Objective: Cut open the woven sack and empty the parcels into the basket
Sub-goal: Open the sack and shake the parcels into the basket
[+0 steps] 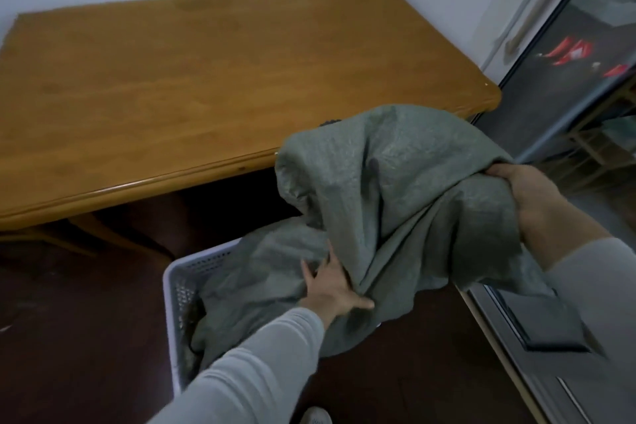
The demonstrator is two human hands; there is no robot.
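Table (pixel 192 79): we see a bare wooden top filling the upper left and centre of the frame, its near edge running down toward the left.
Floor (pixel 75 337): dark, across the lower left of the frame.
Basket (pixel 179 272): a white perforated plastic one at lower centre, standing on the floor below the table's near edge; we see only its left wall and far left corner, the rest covered.
Basket contents: the lower folds of the sack droop into it; through the holes something dark shows, but we cannot tell whether it is parcels.
Left hand (pixel 330 289): at lower centre, in a grey sleeve, fingers spread and pressed flat on the sack, the thumb pinching a fold of cloth.
Sack (pixel 395 189): grey-green woven cloth at centre right, lifted in a crumpled hump above the basket and hanging limp into it.
Shoe (pixel 316 416): a pale toe at the bottom edge.
Right hand (pixel 526 193): at the right of the frame, closed on a bunched upper edge of the sack, holding it up.
Door (pixel 550 337): grey panelled, along the lower right.
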